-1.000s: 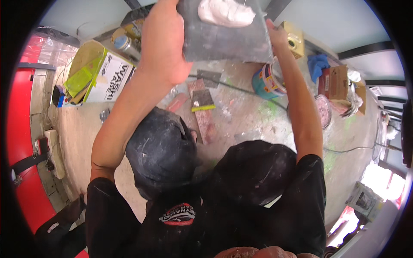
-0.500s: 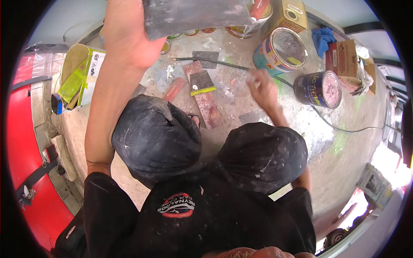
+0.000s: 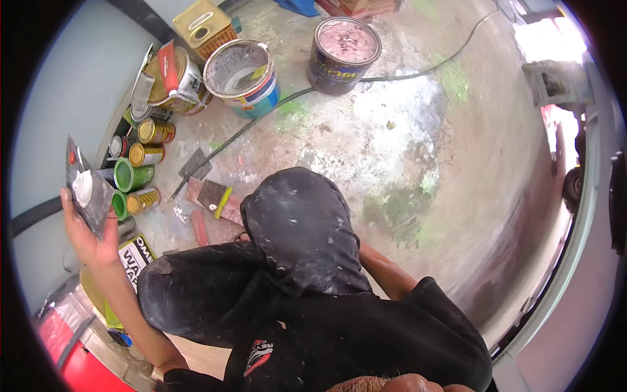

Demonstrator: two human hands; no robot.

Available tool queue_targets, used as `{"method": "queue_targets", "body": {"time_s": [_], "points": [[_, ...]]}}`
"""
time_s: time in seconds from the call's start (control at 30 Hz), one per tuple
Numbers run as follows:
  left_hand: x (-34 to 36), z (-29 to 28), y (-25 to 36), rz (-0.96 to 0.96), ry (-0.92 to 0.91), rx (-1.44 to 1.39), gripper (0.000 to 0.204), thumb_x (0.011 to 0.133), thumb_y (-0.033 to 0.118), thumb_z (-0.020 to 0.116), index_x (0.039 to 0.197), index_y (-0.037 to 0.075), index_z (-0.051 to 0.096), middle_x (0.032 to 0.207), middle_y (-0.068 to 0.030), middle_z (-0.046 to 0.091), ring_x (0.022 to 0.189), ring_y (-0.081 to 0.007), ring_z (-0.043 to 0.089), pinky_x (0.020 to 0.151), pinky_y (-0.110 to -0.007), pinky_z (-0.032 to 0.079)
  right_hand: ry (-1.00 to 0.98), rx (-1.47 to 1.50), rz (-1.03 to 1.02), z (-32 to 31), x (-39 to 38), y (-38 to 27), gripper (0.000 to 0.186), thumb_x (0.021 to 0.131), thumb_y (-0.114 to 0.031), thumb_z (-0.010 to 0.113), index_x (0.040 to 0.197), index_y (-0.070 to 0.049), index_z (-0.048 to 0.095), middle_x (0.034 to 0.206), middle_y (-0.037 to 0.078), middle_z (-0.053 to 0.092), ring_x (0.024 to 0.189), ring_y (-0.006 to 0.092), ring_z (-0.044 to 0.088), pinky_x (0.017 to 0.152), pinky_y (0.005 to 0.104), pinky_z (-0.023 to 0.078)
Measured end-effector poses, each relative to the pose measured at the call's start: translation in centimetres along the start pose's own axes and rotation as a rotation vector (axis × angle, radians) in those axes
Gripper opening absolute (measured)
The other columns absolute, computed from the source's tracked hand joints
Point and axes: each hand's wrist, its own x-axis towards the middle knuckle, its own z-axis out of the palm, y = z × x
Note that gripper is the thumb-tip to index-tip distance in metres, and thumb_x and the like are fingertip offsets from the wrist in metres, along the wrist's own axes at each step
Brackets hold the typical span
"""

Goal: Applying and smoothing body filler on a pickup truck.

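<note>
My left hand (image 3: 91,245) is closed on a thin grey mixing plate (image 3: 99,206), raised at the far left with the thumb along its near edge. A mound of white putty (image 3: 83,187) and a small red dab (image 3: 72,157) lie on the plate. Behind my raised knee my right hand is hidden; only the right forearm (image 3: 390,273) shows beside the leg. On the floor beyond my knees lie a dark block with a yellow edge (image 3: 214,196) on a reddish board, a red flat bar (image 3: 198,227) and a dark flat sheet (image 3: 196,164).
Several small green and gold cans (image 3: 134,175) line the left wall. Behind them stand a larger tin (image 3: 186,88) with a red tube on it, a rectangular can (image 3: 204,26), an open bucket (image 3: 248,98) and a pink-topped can (image 3: 339,72). A dark cable (image 3: 418,74) crosses the floor.
My view has swung to the right. The plate's putty-covered face now shows. My right hand, earlier visible beyond the right knee, has dropped out of sight behind the leg.
</note>
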Motion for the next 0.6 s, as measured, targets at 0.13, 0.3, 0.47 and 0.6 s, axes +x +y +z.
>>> {"method": "queue_targets", "body": {"time_s": [0.13, 0.3, 0.47, 0.6], "points": [[1.3, 1.3, -0.6, 0.011, -0.092, -0.051, 0.027, 0.102, 0.029, 0.056, 0.114, 0.006, 0.064, 0.107, -0.0079, 0.072, 0.093, -0.0199, 0.07, 0.075, -0.033, 0.058, 0.07, 0.034, -0.348, -0.6, 0.0, 0.1, 0.04, 0.086, -0.028, 0.072, 0.121, -0.011, 0.063, 0.11, 0.015, 0.06, 0.101, 0.0321, 0.063, 0.079, 0.0409, 0.051], [-0.3, 4.8, -1.4, 0.062, 0.123, -0.006, 0.029, 0.103, 0.028, 0.055, 0.117, 0.005, 0.063, 0.109, -0.0091, 0.071, 0.094, -0.0218, 0.069, 0.079, -0.034, 0.058, 0.289, -0.529, -0.51, -0.2, 4.1, -2.8, 0.052, 0.082, -0.017, 0.073, 0.131, -0.015, 0.057, 0.12, 0.013, 0.055, 0.106, 0.0335, 0.058, 0.081, 0.042, 0.051], [0.1, 6.3, -2.3, 0.059, 0.077, -0.129, 0.034, 0.1, 0.032, 0.058, 0.12, 0.006, 0.062, 0.112, -0.0077, 0.07, 0.098, -0.0228, 0.069, 0.088, -0.038, 0.056, 0.168, -0.721, -0.55, 0.0, 6.0, -3.2, 0.065, 0.076, -0.026, 0.077, 0.136, -0.017, 0.054, 0.123, 0.016, 0.053, 0.11, 0.0363, 0.057, 0.086, 0.0459, 0.051], [-0.6, 8.4, -2.3, 0.13, 0.017, -0.214, 0.036, 0.102, 0.033, 0.053, 0.121, 0.003, 0.061, 0.113, -0.012, 0.07, 0.099, -0.0243, 0.069, 0.09, -0.04, 0.056, 0.188, -0.755, -0.496, 1.3, 5.9, -6.1, 0.086, 0.07, -0.033, 0.083, 0.143, -0.008, 0.044, 0.127, 0.02, 0.048, 0.115, 0.0408, 0.053, 0.091, 0.0475, 0.049]]}}
